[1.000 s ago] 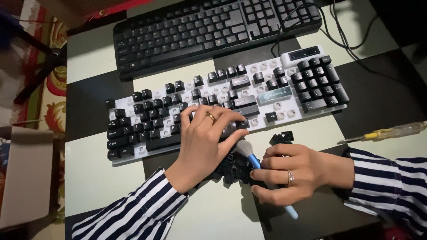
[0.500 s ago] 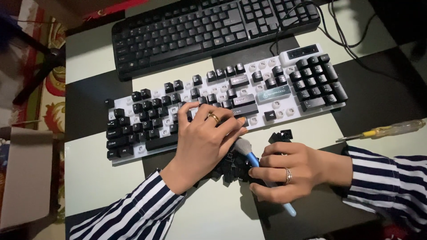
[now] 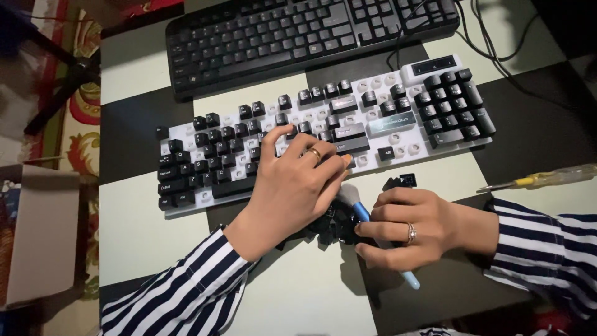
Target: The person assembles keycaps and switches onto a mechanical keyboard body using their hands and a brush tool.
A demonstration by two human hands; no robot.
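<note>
Blue-handled brush (image 3: 364, 214) sits gripped in the closed right hand (image 3: 410, 230), its long axis aiming bristles toward ten o'clock at the white keyboard (image 3: 323, 134), where the nearer left hand (image 3: 292, 186) rests fingers spread, holding nothing visible.

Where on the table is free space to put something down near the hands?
Free: the pale square left of the left hand, below the white keyboard, and the strip between that keyboard and the screwdriver. Crowded: between both hands, where loose keycaps lie beside the brush held by the right hand.
</note>
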